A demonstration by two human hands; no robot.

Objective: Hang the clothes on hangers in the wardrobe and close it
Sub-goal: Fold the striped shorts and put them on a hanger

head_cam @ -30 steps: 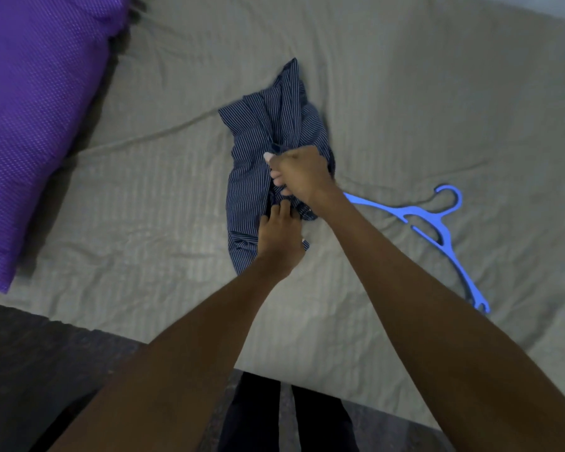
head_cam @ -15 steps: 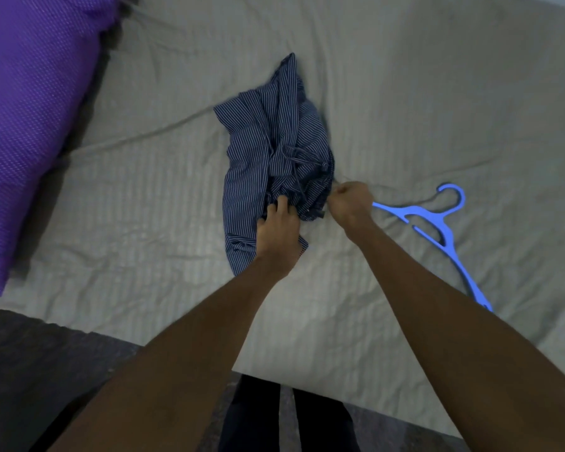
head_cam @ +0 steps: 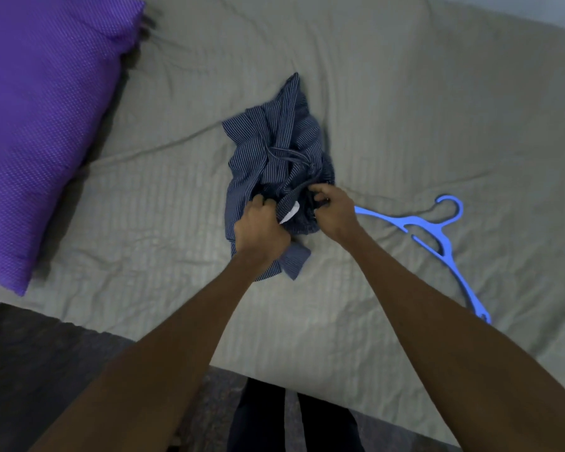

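Observation:
A crumpled navy pinstriped garment (head_cam: 274, 151) lies in the middle of the bed. My left hand (head_cam: 261, 230) grips its near left fold, and my right hand (head_cam: 332, 207) grips the fabric at its near right side. Between the two hands the cloth is pulled apart and a white label shows. A blue plastic hanger (head_cam: 437, 243) lies flat on the sheet to the right of my right wrist, its hook pointing away from me. No wardrobe is in view.
The bed is covered with a grey-green sheet (head_cam: 405, 109). A large purple pillow (head_cam: 36, 119) fills the left side. The bed's near edge runs diagonally above a dark floor (head_cam: 40, 353), where my dark trouser legs show.
My right hand went from the hanger's end back to the garment and took hold of the fabric. My left hand closed on the near fold, and the cloth opened between them.

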